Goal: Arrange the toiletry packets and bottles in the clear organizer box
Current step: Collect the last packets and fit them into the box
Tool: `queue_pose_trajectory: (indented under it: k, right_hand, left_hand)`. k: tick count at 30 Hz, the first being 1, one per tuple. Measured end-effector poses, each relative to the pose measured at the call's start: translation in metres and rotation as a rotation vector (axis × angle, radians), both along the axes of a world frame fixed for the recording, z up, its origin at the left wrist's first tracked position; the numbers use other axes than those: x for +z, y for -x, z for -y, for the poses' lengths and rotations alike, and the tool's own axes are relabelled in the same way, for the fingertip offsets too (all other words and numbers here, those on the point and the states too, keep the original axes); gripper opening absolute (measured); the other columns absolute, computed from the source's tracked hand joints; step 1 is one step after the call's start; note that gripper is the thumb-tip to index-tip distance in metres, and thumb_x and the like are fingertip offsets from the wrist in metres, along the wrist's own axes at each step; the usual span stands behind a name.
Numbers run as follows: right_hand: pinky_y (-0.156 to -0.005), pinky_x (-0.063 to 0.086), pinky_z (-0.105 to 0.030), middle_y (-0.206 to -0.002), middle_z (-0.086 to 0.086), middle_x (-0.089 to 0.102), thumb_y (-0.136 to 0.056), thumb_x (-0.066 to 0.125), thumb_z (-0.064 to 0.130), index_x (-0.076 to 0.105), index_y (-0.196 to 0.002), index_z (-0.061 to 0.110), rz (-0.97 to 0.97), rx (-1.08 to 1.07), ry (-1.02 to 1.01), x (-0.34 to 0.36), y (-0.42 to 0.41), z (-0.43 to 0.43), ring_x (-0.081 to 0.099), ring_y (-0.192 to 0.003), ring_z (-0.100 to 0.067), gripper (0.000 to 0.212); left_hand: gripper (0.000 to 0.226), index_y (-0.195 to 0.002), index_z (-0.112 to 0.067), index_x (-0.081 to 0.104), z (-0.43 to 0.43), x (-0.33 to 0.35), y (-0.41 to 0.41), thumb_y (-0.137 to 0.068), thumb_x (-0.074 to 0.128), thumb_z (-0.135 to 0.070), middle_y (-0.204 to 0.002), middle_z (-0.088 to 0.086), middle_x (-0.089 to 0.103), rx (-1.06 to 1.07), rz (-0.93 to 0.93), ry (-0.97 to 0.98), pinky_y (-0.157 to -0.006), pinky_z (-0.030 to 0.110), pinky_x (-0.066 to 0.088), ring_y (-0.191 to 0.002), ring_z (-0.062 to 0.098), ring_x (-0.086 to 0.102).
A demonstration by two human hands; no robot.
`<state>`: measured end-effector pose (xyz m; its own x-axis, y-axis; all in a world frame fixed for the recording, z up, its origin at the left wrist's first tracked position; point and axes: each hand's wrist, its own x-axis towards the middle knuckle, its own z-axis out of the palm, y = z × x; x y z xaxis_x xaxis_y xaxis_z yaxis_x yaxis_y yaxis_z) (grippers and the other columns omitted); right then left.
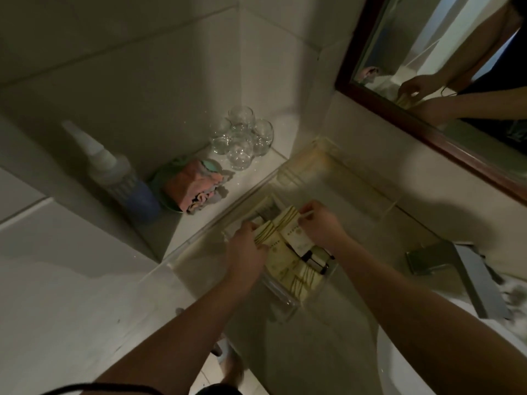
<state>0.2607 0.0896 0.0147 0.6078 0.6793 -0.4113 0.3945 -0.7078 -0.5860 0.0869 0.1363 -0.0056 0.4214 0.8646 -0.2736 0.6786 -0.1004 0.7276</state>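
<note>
The cream packets [281, 232] were held inside the clear organizer box [288, 302], pressed between the left hand [245, 253] and right hand [319, 226]. Small dark-capped bottles [315, 259] stood just below the right grip. Only tidying seemed left.

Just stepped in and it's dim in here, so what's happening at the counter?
A person is sorting cream toiletry packets in a clear organizer box on the bathroom counter beside the sink. The left hand holds the packets from the left side, while the right hand pinches a packet at the far end. Small dark-capped bottles already sit in the box. Glasses and a folded cloth stand untouched on the ledge.
</note>
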Motion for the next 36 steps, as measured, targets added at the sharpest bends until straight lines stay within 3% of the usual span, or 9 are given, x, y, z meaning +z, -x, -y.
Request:
queue_pose_trajectory:
  k: [5, 10, 13, 16, 18, 23, 36]
  right_hand:
    - [-0.056, 0.047, -0.028, -0.081, 0.006, 0.060, -0.093, 0.058, 0.023, 0.055, -0.109, 0.020, 0.044, 0.111, 0.015, -0.011, 0.002, -0.008, 0.060, -0.069, -0.014, 0.016]
    - [-0.068, 0.054, -0.033, -0.094, -0.003, 0.068, -0.089, 0.057, 0.023, 0.055, -0.111, 0.020, 0.113, 0.187, 0.027, -0.014, 0.003, -0.008, 0.064, -0.081, -0.021, 0.022]
    - [-0.072, 0.050, -0.031, -0.102, -0.003, 0.063, -0.086, 0.059, 0.023, 0.058, -0.113, 0.017, 0.245, 0.243, -0.017, -0.015, 0.004, -0.001, 0.061, -0.090, -0.022, 0.027]
    - [-0.075, 0.047, -0.032, -0.106, -0.008, 0.062, -0.083, 0.062, 0.024, 0.061, -0.113, 0.016, 0.358, 0.315, -0.066, -0.018, 0.004, 0.012, 0.059, -0.097, -0.027, 0.031]
    - [-0.086, 0.046, -0.035, -0.115, -0.007, 0.061, -0.080, 0.063, 0.030, 0.059, -0.118, 0.020, 0.400, 0.372, -0.028, -0.021, 0.006, 0.022, 0.054, -0.107, -0.028, 0.039]
    - [-0.102, 0.039, -0.037, -0.131, -0.003, 0.053, -0.079, 0.064, 0.041, 0.054, -0.128, 0.026, 0.394, 0.455, -0.004, -0.027, 0.011, 0.041, 0.044, -0.124, -0.026, 0.053]
    - [-0.103, 0.041, -0.041, -0.127, 0.000, 0.060, -0.080, 0.065, 0.033, 0.056, -0.129, 0.027, 0.508, 0.492, -0.051, -0.038, 0.011, 0.036, 0.045, -0.121, -0.027, 0.050]
  left_hand:
    - [0.048, -0.119, -0.015, 0.052, 0.004, -0.016, 0.005, -0.076, 0.070, -0.023, -0.113, 0.007, 0.063, -0.040, -0.152, -0.155, -0.088, 0.043, 0.050, -0.105, 0.025, 0.057]
    - [0.052, -0.120, -0.017, 0.053, 0.009, -0.017, 0.005, -0.070, 0.066, -0.023, -0.120, 0.013, 0.052, -0.037, -0.285, -0.358, -0.090, 0.042, 0.040, -0.108, 0.031, 0.046]
    - [0.052, -0.121, -0.018, 0.054, 0.011, -0.016, 0.006, -0.071, 0.065, -0.022, -0.128, 0.015, 0.047, -0.153, -0.234, -0.422, -0.093, 0.046, 0.045, -0.117, 0.033, 0.041]
    - [0.055, -0.126, -0.022, 0.052, 0.012, -0.012, 0.008, -0.074, 0.064, -0.031, -0.141, 0.012, 0.039, -0.408, -0.241, -0.421, -0.100, 0.047, 0.043, -0.131, 0.030, 0.033]
    - [0.061, -0.133, -0.025, 0.045, 0.012, -0.013, 0.008, -0.077, 0.064, -0.038, -0.147, 0.010, 0.033, -0.495, -0.305, -0.392, -0.107, 0.046, 0.038, -0.137, 0.028, 0.027]
    - [0.063, -0.135, -0.025, 0.044, 0.013, -0.018, 0.011, -0.077, 0.060, -0.044, -0.148, 0.010, 0.034, -0.512, -0.367, -0.400, -0.107, 0.044, 0.035, -0.138, 0.027, 0.026]
    - [0.076, -0.140, -0.021, 0.037, 0.014, -0.022, 0.003, -0.076, 0.067, -0.046, -0.153, 0.010, 0.027, -0.509, -0.359, -0.351, -0.114, 0.044, 0.030, -0.142, 0.030, 0.018]
